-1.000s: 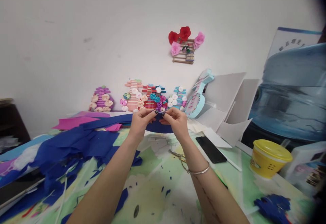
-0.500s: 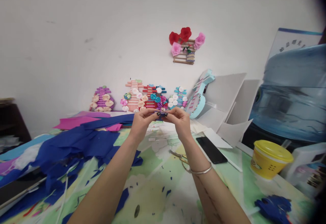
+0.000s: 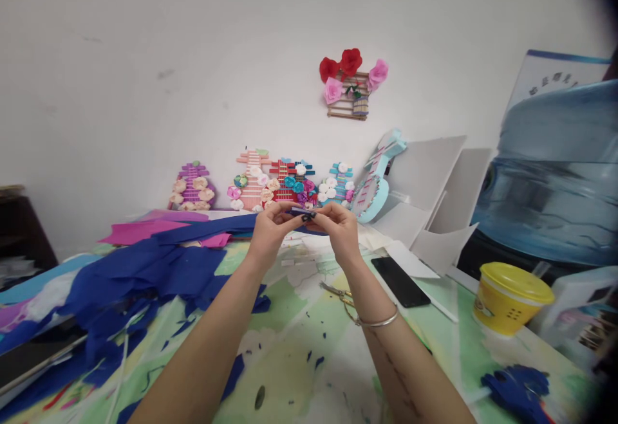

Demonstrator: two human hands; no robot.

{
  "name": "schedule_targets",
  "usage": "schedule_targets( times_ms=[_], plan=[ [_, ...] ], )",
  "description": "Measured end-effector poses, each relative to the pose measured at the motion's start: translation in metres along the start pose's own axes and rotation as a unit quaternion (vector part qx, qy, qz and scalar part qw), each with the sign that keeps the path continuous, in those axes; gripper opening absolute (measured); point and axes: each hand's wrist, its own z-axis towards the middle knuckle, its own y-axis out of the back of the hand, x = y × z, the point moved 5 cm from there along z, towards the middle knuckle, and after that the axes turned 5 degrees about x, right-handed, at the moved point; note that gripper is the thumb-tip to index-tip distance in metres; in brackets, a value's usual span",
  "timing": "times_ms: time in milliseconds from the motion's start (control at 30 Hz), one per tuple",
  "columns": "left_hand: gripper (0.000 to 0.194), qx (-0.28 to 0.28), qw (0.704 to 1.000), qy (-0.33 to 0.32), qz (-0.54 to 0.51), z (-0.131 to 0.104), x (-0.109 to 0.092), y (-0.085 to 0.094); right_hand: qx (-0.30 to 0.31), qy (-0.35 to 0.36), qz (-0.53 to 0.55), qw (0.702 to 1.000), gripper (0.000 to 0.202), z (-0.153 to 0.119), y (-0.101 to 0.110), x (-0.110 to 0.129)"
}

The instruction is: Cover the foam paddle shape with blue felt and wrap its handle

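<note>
My left hand [image 3: 271, 232] and my right hand [image 3: 340, 228] meet above the middle of the table, thumbs almost touching. Between their fingertips they pinch a small dark blue piece [image 3: 302, 213], partly hidden by the fingers. Dark blue sheets and scraps [image 3: 145, 266] lie to the left of my left forearm. Scissors [image 3: 338, 292] rest on the table just left of my right wrist, which wears a silver bracelet. Small blue bits are scattered on the patterned green cloth [image 3: 280, 359] below the hands.
A black phone [image 3: 400, 282], a yellow tub [image 3: 512, 298] and a blue bundle [image 3: 516, 392] are on the right. Large water bottle [image 3: 555, 179] behind them. Flower-decorated crafts [image 3: 253, 183] and white boards [image 3: 425, 166] stand along the wall. Pink sheets [image 3: 145, 231] lie back left.
My thumbs have drawn closer together on the blue piece, and more blue shows below my right fingers. The view has shifted slightly.
</note>
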Motion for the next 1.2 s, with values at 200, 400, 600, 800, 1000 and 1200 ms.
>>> schedule_targets(
  times_ms=[200, 400, 600, 800, 1000, 1200],
  plan=[
    [0.02, -0.037, 0.975, -0.069, 0.206, 0.0, -0.017, 0.011, 0.032, -0.011, 0.025, 0.999, 0.015, 0.001, -0.002, 0.005],
    [0.013, -0.086, 0.936, -0.14, 0.31, 0.001, -0.022, 0.027, 0.024, -0.033, -0.254, 0.966, 0.021, 0.006, 0.029, 0.022],
    [0.015, -0.101, 0.902, -0.18, 0.379, 0.004, -0.027, 0.04, 0.137, -0.262, -0.627, 0.721, 0.011, -0.026, 0.075, -0.009],
    [0.013, -0.066, 0.882, -0.21, 0.417, 0.005, -0.031, 0.038, 0.217, -0.346, -0.682, 0.606, 0.027, -0.071, 0.078, -0.061],
    [0.013, -0.053, 0.876, -0.214, 0.429, 0.003, -0.033, 0.039, 0.281, -0.344, -0.691, 0.57, 0.025, -0.076, 0.086, -0.075],
    [0.016, -0.043, 0.87, -0.241, 0.429, 0.0, -0.031, 0.036, 0.313, -0.3, -0.684, 0.587, 0.028, -0.079, 0.075, -0.076]
  ],
)
